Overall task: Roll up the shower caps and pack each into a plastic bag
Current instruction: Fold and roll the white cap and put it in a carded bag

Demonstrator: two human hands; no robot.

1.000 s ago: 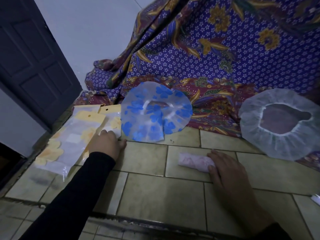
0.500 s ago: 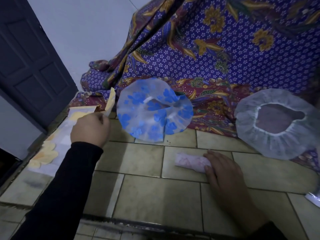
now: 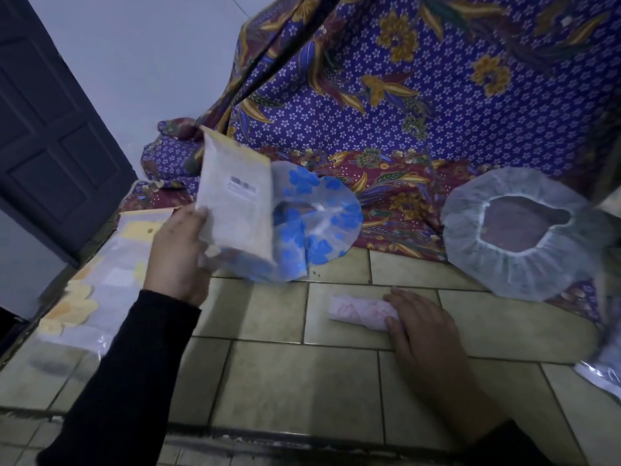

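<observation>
One plastic bag (image 3: pixel 235 203), contents unclear, pinched aloft by left grip (image 3: pixel 176 253); right grip (image 3: pixel 426 331) flat on rolled pink cap (image 3: pixel 359 312).

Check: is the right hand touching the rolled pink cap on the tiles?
Touching. The head view shows the right hand lying over the right end of the rolled pink cap, with no gap between them.
</observation>
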